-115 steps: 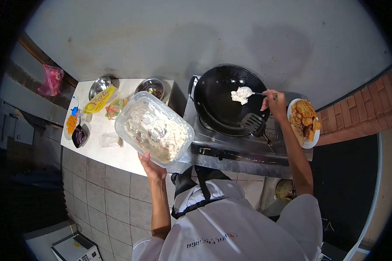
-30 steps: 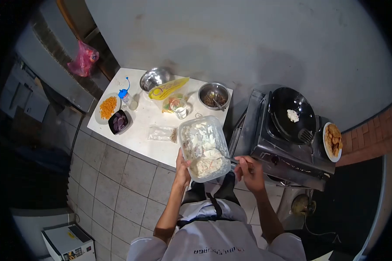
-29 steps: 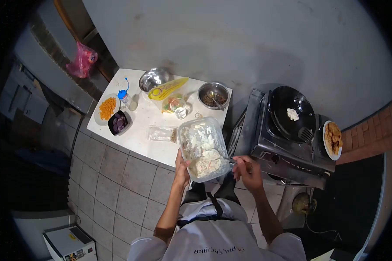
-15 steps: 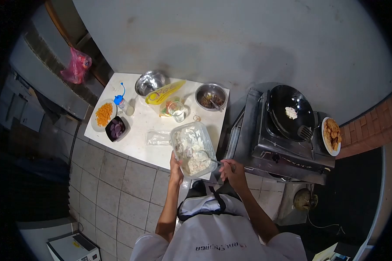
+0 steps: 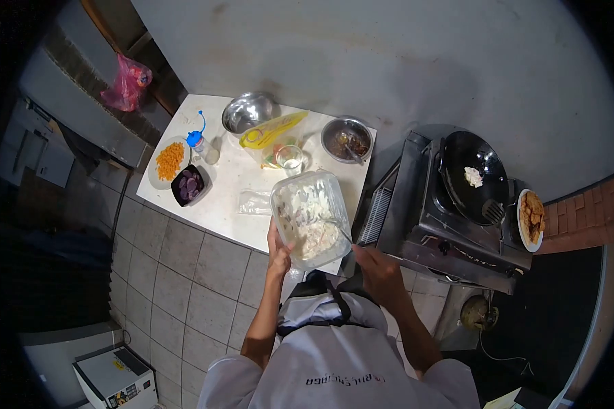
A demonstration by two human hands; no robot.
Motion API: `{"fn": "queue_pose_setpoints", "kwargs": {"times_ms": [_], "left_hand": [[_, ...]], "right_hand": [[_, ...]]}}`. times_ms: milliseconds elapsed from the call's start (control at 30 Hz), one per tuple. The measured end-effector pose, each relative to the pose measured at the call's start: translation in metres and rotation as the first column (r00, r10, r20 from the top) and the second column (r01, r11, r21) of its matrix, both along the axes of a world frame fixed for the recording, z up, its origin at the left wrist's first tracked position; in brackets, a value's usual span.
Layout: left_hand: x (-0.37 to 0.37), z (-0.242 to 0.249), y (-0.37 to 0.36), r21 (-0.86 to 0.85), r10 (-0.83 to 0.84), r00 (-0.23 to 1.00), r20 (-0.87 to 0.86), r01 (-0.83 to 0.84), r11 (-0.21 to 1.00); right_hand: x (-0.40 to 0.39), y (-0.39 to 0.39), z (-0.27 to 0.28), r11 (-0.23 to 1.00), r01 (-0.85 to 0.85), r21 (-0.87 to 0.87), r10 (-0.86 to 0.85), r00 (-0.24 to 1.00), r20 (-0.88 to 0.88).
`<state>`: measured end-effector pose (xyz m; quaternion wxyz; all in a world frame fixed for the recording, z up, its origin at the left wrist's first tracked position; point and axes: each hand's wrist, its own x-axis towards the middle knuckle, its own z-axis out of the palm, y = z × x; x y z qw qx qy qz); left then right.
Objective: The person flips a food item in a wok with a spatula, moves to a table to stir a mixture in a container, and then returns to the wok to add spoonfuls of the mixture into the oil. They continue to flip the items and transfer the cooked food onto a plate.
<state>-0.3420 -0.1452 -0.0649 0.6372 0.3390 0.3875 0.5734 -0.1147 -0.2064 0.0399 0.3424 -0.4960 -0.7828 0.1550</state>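
My left hand (image 5: pixel 280 253) grips the near left side of a clear plastic tub (image 5: pixel 344 194), its thumb over the rim. White, creamy batter (image 5: pixel 318 240) lies in the tub, smeared up its walls. In my right hand (image 5: pixel 381 274), at the tub's right edge, is the handle of a metal spoon (image 5: pixel 342 230). The spoon's bowl end dips into the batter and is hard to make out. To the right, a black wok (image 5: pixel 465 153) sits on the stove with one white lump of batter (image 5: pixel 473 177) and a slotted spatula (image 5: pixel 492 211) in it.
The white table (image 5: pixel 215 221) holds a plate of orange bits (image 5: pixel 170 161), a dark bowl of purple pieces (image 5: pixel 187 185), a blue-capped bottle (image 5: pixel 196 142), a glass (image 5: pixel 290 160), a yellow bag (image 5: pixel 273 129) and two steel bowls. A plate of fried food (image 5: pixel 531 217) stands right of the stove (image 5: pixel 450 249).
The spoon's bowl end has sunk lower into the batter, and my right hand has turned and shifted right. My left hand still holds the tub. The whole view has shifted slightly.
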Motion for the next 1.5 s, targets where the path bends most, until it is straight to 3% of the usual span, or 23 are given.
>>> {"fn": "queue_pose_setpoints", "kwargs": {"times_ms": [67,200,267,300,367,500,633,733,800,1100,1200,1500], "left_hand": [[0.001,0.004,0.006,0.172,0.062,0.997,-0.051,-0.052,0.984],[0.007,0.02,0.012,0.213,0.065,0.997,-0.048,-0.054,0.976],[0.009,0.022,0.013,0.227,0.038,0.999,-0.028,-0.03,0.973],[0.009,0.024,0.013,0.225,0.03,0.999,-0.029,-0.022,0.974],[0.008,0.027,0.011,0.223,-0.005,0.999,-0.034,0.013,0.975],[0.008,0.031,0.006,0.242,-0.023,0.999,-0.03,0.03,0.97],[0.003,0.021,-0.005,0.178,0.098,0.995,0.017,-0.099,0.979],[0.002,0.03,-0.011,0.129,0.106,0.994,0.03,-0.109,0.986],[0.002,0.034,-0.013,0.198,0.087,0.996,0.0,-0.085,0.977],[0.005,0.056,-0.021,0.384,0.109,0.988,-0.114,-0.057,0.922],[0.006,0.062,-0.028,0.396,0.142,0.981,-0.131,-0.079,0.915],[0.004,0.058,-0.045,0.402,0.197,0.971,-0.134,-0.128,0.907]], "right_hand": [[-0.01,-0.015,-0.001,0.998,0.053,-0.039,-0.048,0.992,0.119],[-0.03,-0.034,-0.01,0.991,0.117,-0.066,-0.108,0.986,0.127],[-0.032,-0.034,0.003,0.986,0.14,-0.093,-0.148,0.984,-0.095],[-0.029,-0.034,0.006,0.984,0.147,-0.095,-0.156,0.983,-0.095],[-0.019,-0.029,0.011,0.988,0.153,-0.016,-0.152,0.954,-0.256],[-0.007,-0.021,0.017,0.989,0.111,0.095,-0.089,0.974,-0.207],[-0.014,-0.039,0.011,0.975,0.145,0.17,-0.132,0.987,-0.089],[-0.016,-0.048,0.016,0.978,0.18,0.1,-0.16,0.97,-0.185],[-0.016,-0.053,0.025,0.966,0.246,0.078,-0.222,0.946,-0.236],[-0.007,-0.073,0.068,0.942,0.319,0.107,-0.304,0.943,-0.134],[-0.004,-0.08,0.071,0.949,0.315,0.017,-0.308,0.936,-0.171],[-0.009,-0.083,0.084,0.966,0.256,-0.028,-0.256,0.949,-0.185]]}}
